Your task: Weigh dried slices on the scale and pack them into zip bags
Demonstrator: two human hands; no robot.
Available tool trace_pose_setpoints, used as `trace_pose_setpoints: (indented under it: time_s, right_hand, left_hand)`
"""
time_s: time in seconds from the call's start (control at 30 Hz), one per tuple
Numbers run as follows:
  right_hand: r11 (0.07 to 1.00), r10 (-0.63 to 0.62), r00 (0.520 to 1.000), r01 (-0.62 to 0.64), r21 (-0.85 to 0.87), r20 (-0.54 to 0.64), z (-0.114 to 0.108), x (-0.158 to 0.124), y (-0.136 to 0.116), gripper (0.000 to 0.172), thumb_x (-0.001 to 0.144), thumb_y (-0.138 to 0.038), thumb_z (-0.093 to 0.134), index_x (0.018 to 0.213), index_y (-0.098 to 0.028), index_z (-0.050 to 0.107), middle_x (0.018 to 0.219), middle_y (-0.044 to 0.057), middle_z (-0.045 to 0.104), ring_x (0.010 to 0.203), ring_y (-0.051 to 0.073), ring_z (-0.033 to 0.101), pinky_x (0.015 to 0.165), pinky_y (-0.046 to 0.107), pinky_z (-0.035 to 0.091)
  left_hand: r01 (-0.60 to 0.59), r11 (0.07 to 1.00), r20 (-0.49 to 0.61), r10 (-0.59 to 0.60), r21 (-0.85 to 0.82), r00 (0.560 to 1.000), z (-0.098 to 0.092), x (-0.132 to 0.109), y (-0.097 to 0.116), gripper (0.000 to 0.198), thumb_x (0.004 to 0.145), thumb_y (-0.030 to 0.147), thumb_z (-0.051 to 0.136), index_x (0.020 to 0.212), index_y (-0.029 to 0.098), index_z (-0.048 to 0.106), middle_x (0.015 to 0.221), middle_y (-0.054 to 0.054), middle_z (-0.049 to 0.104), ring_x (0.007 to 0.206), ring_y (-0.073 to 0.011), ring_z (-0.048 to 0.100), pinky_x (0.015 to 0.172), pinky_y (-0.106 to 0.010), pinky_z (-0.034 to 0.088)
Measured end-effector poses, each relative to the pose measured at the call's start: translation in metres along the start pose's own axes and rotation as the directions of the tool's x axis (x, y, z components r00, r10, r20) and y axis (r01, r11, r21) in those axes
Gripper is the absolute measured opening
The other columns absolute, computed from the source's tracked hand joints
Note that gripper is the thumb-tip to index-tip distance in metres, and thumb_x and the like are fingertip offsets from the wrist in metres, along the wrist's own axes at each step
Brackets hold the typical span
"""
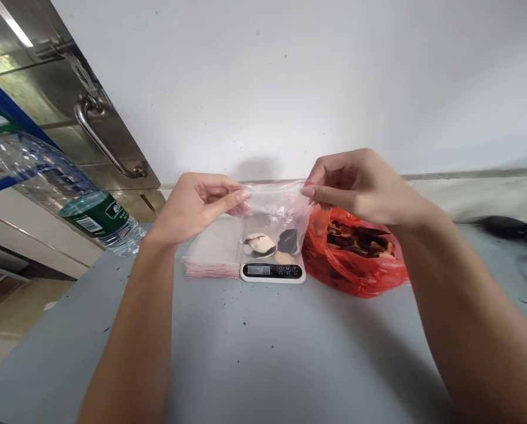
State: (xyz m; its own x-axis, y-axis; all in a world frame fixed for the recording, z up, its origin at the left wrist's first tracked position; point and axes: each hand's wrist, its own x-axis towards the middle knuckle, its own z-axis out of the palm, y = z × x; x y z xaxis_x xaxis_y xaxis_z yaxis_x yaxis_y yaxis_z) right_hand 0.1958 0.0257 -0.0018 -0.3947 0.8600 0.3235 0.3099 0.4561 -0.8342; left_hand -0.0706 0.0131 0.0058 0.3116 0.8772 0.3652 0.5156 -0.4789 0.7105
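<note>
A clear zip bag hangs upright between my two hands above a small white digital scale. Pale and dark dried slices lie low in the bag. The scale's display reads 0.0. My left hand pinches the bag's top left corner between thumb and fingers. At the top right corner, my right hand pinches it the same way. Whether the bag's bottom touches the scale I cannot tell.
Left of the scale lies a stack of flat zip bags. To its right sits a red plastic bag with brown dried pieces. A large water bottle stands at the left edge. A black object lies far right, near the wall.
</note>
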Motion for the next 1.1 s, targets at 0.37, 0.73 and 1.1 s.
trace_pose_setpoints:
  time_s: [0.37, 0.73, 1.1]
  right_hand:
    - [0.992, -0.121, 0.984, 0.123, -0.008, 0.13, -0.002, -0.002, -0.002, 0.031, 0.088, -0.029, 0.074, 0.063, -0.024, 0.057, 0.058, -0.003, 0.049, 0.055, 0.012, 0.043, 0.05, 0.031, 0.032]
    - [0.987, -0.104, 0.98, 0.122, -0.102, 0.17, 0.002, -0.005, -0.009, 0.018, 0.09, -0.029, 0.072, 0.074, -0.024, 0.063, 0.06, -0.003, 0.053, 0.055, 0.013, 0.043, 0.052, 0.032, 0.033]
    - [0.984, -0.145, 0.969, 0.162, -0.07, 0.201, 0.013, -0.001, -0.005, 0.021, 0.093, -0.026, 0.067, 0.074, -0.022, 0.061, 0.055, -0.008, 0.043, 0.051, 0.009, 0.037, 0.049, 0.026, 0.028]
  left_hand:
    - [-0.167, 0.984, -0.054, 0.164, -0.067, 0.985, 0.012, 0.004, 0.0, 0.016, 0.086, 0.036, 0.078, 0.085, 0.02, 0.083, 0.077, -0.002, 0.082, 0.074, -0.0196, 0.079, 0.069, -0.029, 0.065]
    - [-0.271, 0.963, -0.057, 0.269, -0.018, 0.961, 0.019, 0.002, 0.009, 0.013, 0.087, 0.023, 0.072, 0.079, 0.021, 0.081, 0.08, -0.001, 0.082, 0.072, -0.0168, 0.077, 0.067, -0.026, 0.063]
    - [-0.32, 0.937, -0.011, 0.325, 0.139, 0.946, 0.032, 0.006, 0.01, 0.017, 0.091, 0.025, 0.068, 0.078, 0.018, 0.077, 0.072, -0.001, 0.077, 0.068, -0.0152, 0.07, 0.063, -0.025, 0.056]
